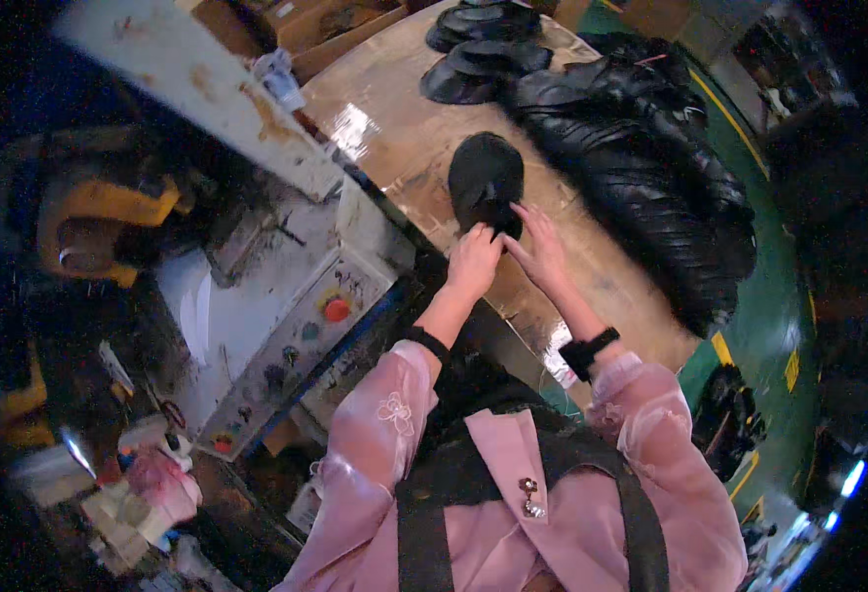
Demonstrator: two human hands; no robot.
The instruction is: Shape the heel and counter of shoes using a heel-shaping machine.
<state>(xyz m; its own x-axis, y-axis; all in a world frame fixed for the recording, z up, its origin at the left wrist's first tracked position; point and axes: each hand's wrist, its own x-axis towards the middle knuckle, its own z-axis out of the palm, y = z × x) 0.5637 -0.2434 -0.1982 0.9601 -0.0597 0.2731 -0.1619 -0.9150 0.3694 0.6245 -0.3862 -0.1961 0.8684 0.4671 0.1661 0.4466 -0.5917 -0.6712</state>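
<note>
Black rounded piece lies on the brown worktop, directly ahead of the wearer, its near end under both hands. Left hand: fingers bent over the near edge; right hand: thumb and fingers spread apart at the near right corner; cannot tell whether either pinches the material. Pile of black pieces to the right; control panel with red button to the left.
</note>
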